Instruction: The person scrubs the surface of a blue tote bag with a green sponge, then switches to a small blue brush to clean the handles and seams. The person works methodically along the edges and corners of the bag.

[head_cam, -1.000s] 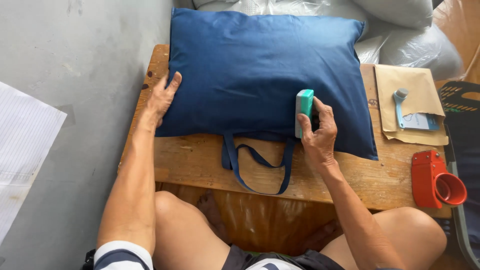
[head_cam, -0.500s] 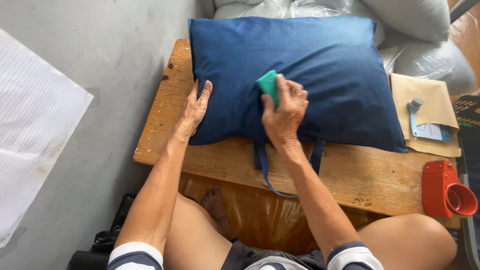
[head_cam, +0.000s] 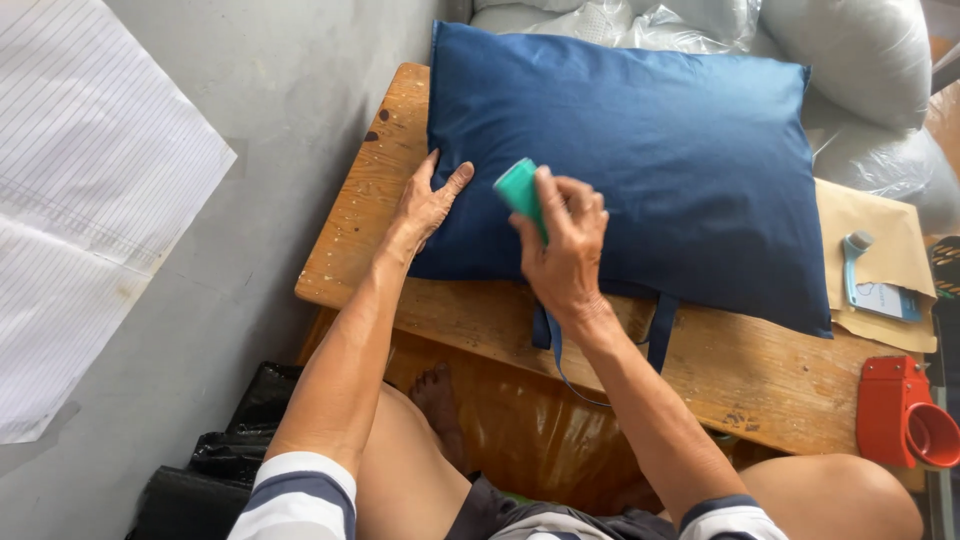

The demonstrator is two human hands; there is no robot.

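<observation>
The right hand (head_cam: 565, 250) grips a green brush (head_cam: 522, 190) on the blue pillow (head_cam: 680, 160). The left hand (head_cam: 428, 205) lies flat, fingers spread, holding nothing. Most fabric looks unbrushed.

A wooden table (head_cam: 480, 310) carries a blue pillow (head_cam: 660, 150), brown envelope (head_cam: 880, 230) and red tape dispenser (head_cam: 900, 410).

The single head-worn camera looks steeply down from close above the person's lap, facing away from the body across the wooden table (head_cam: 700, 360), with the blue pillow (head_cam: 660, 150) at the far centre, grey floor (head_cam: 250, 90) at left, and the knees along the near edge.
</observation>
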